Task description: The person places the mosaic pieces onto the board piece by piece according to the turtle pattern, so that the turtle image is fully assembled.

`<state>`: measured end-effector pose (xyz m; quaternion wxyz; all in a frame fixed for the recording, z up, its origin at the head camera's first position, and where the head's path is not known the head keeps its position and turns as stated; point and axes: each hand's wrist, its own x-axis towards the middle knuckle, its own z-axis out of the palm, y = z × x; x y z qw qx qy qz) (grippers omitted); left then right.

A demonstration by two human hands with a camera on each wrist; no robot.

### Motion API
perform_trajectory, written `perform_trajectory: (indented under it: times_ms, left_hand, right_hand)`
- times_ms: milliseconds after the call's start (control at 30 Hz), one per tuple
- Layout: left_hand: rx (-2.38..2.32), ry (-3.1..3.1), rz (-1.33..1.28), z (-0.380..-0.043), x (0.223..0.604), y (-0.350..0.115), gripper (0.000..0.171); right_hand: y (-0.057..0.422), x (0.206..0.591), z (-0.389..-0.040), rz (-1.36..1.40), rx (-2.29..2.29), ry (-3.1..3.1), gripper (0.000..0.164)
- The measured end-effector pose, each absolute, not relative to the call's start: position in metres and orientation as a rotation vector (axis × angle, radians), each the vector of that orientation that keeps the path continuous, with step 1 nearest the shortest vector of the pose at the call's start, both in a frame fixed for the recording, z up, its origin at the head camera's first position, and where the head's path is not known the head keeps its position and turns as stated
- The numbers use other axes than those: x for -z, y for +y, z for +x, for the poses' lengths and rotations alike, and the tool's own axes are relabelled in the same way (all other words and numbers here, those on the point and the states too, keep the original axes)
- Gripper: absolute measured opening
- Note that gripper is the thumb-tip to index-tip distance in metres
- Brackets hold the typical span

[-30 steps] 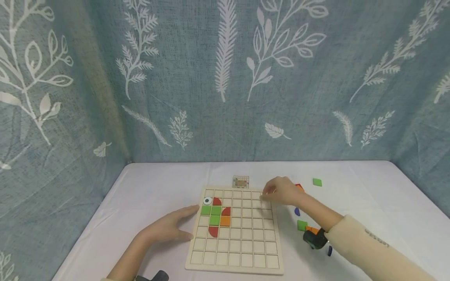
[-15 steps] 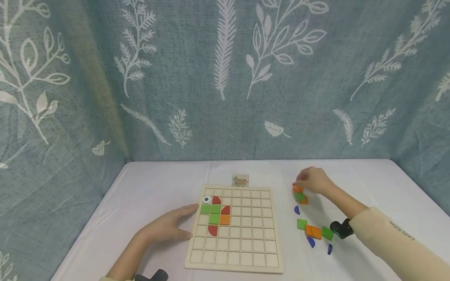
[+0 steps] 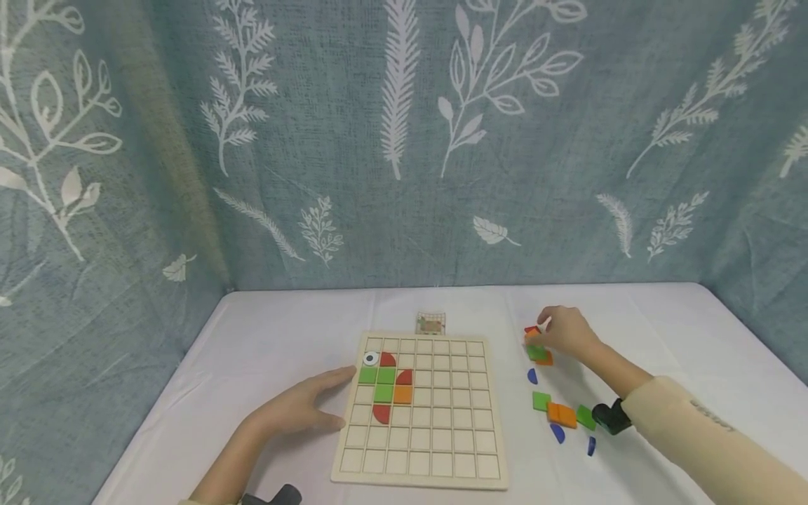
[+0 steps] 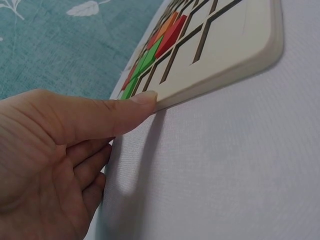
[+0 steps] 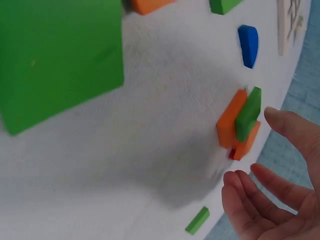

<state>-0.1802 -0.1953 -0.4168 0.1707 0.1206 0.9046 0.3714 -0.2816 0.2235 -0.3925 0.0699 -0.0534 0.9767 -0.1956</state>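
My left hand (image 3: 299, 407) rests along the left edge of a pale wooden grid board (image 3: 419, 482), its fingers extended. In the left wrist view, the thumb (image 4: 145, 98) touches the board's rim. On the board sit green, red and orange tiles and a white eye disc (image 3: 371, 358). My right hand (image 3: 567, 331) is over a small pile at the board's right, thumb and fingers spread apart. The right wrist view shows a green tile (image 5: 248, 114) lying across orange tiles (image 5: 229, 117), with a bit of red beneath. Nothing shows between these fingers.
Nearer me on the right lie a green tile (image 3: 541, 401), orange tiles (image 3: 562, 415), another green tile (image 3: 586, 417) and several blue pieces, one (image 3: 557, 433) beside the orange. A small picture card (image 3: 431, 323) lies behind the board. A patterned curtain (image 3: 404, 210) encloses the table.
My right hand has left the board's upper right corner and gone right to the pile, its fingers now spread wider. The left hand and the placed tiles have stayed put.
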Motion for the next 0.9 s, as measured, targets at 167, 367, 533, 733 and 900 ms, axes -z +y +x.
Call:
perform_trajectory:
  times_ms: [167,367,533,733,900]
  left_hand:
    - [-1.06,2.574,0.353,-0.179,0.416,-0.196,0.082]
    - [-1.075,2.563,0.363,-0.18,0.416,-0.196,0.082]
    - [-1.069,2.57,0.362,-0.18,0.417,-0.196,0.082]
    - [-1.068,2.576,0.361,-0.18,0.418,-0.197,0.081]
    - [-1.071,2.579,0.354,-0.179,0.417,-0.196,0.081]
  right_hand:
    - [0.215,0.397,-0.283,-0.106,0.593,2.93,0.038]
    - [0.213,0.399,-0.282,-0.117,0.612,2.922,0.031]
    - [0.213,0.398,-0.281,-0.128,0.618,2.928,0.03]
    - [0.214,0.391,-0.282,-0.16,0.617,2.952,0.031]
    - [0.214,0.385,-0.282,-0.217,0.629,2.966,0.029]
